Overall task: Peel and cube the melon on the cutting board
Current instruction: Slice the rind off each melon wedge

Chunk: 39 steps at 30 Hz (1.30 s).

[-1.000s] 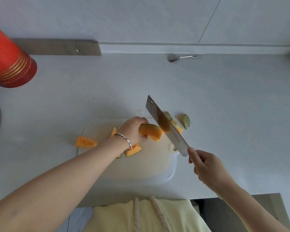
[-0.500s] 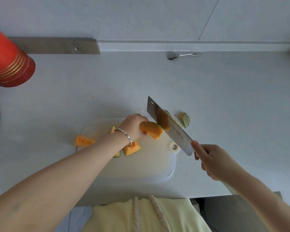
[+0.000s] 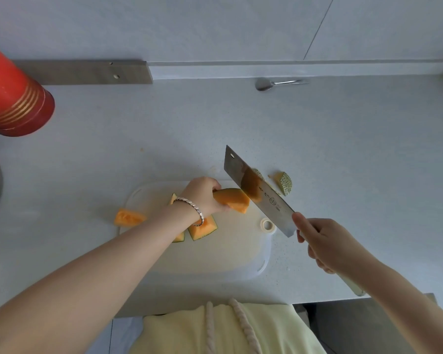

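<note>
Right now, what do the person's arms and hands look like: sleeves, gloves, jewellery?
No sleeves or gloves in view. The left hand has a silver segmented bracelet round its wrist. The right hand shows no ring, watch or band on the parts that can be seen.

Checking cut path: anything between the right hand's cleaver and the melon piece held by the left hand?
Nothing visible. The cleaver sits right at the free end of the melon piece; the left hand grips its other end, apart from the blade.
</note>
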### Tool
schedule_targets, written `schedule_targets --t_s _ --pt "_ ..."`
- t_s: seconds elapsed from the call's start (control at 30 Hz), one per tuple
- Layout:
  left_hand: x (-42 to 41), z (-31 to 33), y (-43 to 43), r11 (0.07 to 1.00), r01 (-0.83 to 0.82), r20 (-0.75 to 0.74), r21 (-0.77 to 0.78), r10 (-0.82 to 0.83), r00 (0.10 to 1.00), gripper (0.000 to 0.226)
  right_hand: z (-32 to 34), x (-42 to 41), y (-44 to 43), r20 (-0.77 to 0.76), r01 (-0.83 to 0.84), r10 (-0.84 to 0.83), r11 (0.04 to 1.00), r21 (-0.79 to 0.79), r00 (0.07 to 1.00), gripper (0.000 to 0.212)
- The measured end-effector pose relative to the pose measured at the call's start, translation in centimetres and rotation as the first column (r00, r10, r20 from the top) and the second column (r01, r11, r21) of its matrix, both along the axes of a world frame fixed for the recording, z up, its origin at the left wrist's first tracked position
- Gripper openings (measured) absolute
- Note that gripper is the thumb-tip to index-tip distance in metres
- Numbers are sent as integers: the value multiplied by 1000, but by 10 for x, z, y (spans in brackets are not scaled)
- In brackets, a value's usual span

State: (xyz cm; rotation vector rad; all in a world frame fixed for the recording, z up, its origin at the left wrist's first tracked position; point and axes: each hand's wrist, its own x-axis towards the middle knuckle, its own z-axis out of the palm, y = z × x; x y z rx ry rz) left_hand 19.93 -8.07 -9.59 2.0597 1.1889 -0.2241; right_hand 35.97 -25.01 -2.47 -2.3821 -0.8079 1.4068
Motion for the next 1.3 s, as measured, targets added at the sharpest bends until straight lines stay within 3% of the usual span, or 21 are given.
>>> schedule_targets --t_s 0.1,0.6,0.83,1.0,1.3 --pt "-2 -3 -3 999 -40 50 16 39 998 34 1 0 -2 -13 -3 3 1000 -10 1000 48" --pt "6 -4 3 996 -69 54 -57 72 996 35 10 9 0 30 -117 117 993 -21 993 47" --pt "9 -3 4 997 -57 71 -42 60 996 35 10 11 13 130 -201 204 979 -37 970 48" --pt "9 -1 8 997 -60 61 -46 63 996 40 13 15 17 26 -152 155 985 -84 988 49" --pt "10 -2 12 998 -30 69 -55 33 997 43 7 18 24 -18 -158 157 981 -113 987 50"
